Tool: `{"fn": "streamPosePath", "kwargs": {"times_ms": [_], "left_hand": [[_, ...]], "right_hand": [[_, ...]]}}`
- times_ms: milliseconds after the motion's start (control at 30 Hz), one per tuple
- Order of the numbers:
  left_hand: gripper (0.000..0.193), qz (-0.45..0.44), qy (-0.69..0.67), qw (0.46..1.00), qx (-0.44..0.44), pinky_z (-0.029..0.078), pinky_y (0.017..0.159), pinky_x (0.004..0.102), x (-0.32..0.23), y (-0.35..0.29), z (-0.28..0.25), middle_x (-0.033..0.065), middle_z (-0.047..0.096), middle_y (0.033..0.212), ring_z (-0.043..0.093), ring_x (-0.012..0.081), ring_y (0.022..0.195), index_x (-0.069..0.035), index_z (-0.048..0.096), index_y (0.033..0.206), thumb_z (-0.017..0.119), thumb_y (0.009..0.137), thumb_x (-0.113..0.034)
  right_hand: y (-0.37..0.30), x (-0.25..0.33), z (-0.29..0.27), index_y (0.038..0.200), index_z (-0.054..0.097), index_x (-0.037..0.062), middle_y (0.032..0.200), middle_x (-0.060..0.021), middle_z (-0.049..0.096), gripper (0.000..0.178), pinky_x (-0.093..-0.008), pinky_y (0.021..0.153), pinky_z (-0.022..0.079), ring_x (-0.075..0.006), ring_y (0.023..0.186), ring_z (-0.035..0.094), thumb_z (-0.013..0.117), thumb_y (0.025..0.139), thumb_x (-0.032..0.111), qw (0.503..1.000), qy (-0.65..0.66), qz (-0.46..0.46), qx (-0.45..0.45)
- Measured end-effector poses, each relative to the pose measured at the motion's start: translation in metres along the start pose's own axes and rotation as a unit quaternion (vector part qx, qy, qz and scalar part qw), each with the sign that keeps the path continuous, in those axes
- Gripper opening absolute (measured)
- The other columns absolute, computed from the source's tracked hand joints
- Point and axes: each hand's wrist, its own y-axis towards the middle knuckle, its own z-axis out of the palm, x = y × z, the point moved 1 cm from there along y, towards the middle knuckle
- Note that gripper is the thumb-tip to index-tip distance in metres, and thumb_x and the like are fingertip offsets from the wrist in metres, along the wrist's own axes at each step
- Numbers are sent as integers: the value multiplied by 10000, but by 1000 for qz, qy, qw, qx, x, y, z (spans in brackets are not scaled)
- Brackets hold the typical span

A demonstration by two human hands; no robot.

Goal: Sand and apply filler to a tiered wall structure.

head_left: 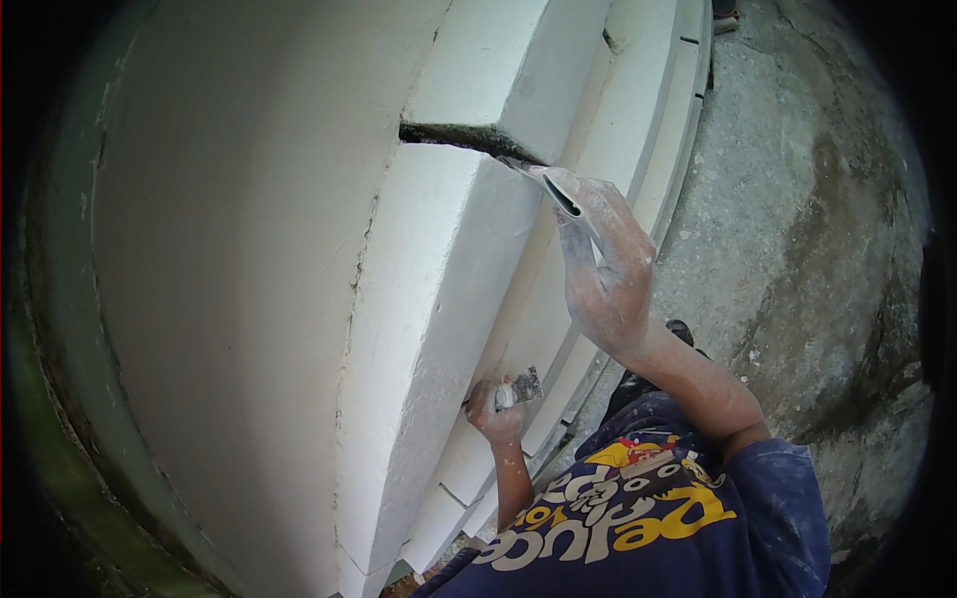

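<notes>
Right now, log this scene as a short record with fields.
Setting: white plastered wall with stepped moulding, concrete ground below
Right hand: grips a putty knife, blade tip at a dark horizontal gap in the moulding
Left hand: holds a small scraper against the moulding edge
Hands' state: coated in white dust
Clothing: dark blue printed shirt
</notes>
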Motion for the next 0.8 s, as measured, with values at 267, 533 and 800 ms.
{"fn": "streamPosePath", "kwargs": {"times_ms": [267, 533, 800], "left_hand": [[146, 24, 12, 1000, -3, 439, 507, 374, 7, -4, 2, 133, 566, 619, 538, 284, 514, -13, 607, 695, 750, 718, 2], [120, 39, 37, 999, -9, 454, 516, 373, -2, 1, -4, 133, 593, 640, 558, 301, 526, -8, 629, 718, 748, 727, -2], [91, -6, 26, 999, 34, 486, 543, 377, -13, 6, -12, 151, 622, 663, 605, 292, 557, 9, 650, 745, 740, 735, 5]], "right_hand": [[11, 10, 4, 1235, 634, -2, 1192, -168, 671, 543, -434, 946, 515, -342, 1093, 636, 586, 716, -152, 995, -13, -97, -26], [26, 15, 7, 1250, 631, 31, 1234, -134, 651, 574, -430, 996, 479, -328, 1167, 592, 616, 698, -124, 988, -57, -141, 2], [10, 9, -11, 1287, 619, 52, 1296, -117, 619, 517, -394, 1011, 473, -297, 1184, 575, 648, 788, -82, 999, -13, -52, 9]]}}
